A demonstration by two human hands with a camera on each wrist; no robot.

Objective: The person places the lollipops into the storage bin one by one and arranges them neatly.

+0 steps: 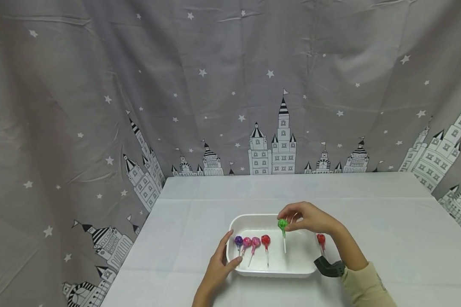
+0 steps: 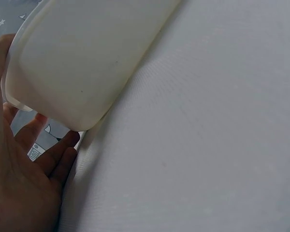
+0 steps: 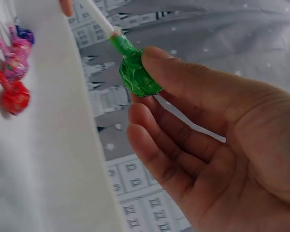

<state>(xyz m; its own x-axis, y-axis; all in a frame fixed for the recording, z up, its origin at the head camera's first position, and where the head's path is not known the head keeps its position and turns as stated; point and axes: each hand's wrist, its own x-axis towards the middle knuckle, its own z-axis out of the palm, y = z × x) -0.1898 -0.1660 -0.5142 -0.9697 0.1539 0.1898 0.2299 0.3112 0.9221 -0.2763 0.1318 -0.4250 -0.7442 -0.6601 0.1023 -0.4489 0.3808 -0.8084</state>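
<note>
A white tray (image 1: 296, 257) sits near the table's front edge, its outer wall (image 2: 87, 58) filling the left wrist view. My left hand (image 1: 227, 252) grips its left end, thumb over the rim and fingers (image 2: 55, 154) against the wall. In the tray lie a purple lollipop (image 1: 238, 241), two pink lollipops (image 1: 251, 243) and a red one (image 1: 266, 239). Over the tray's middle my right hand (image 1: 287, 220) pinches a green lollipop (image 1: 282, 224) (image 3: 135, 75) by its wrapped head, with the stick pointing down. Another red lollipop (image 1: 321, 239) lies on the table just right of the tray.
The table (image 1: 388, 221) wears a white cloth. A grey curtain (image 1: 100, 106) printed with stars and castles hangs behind and to both sides. A black camera strap (image 1: 329, 267) is on my right wrist.
</note>
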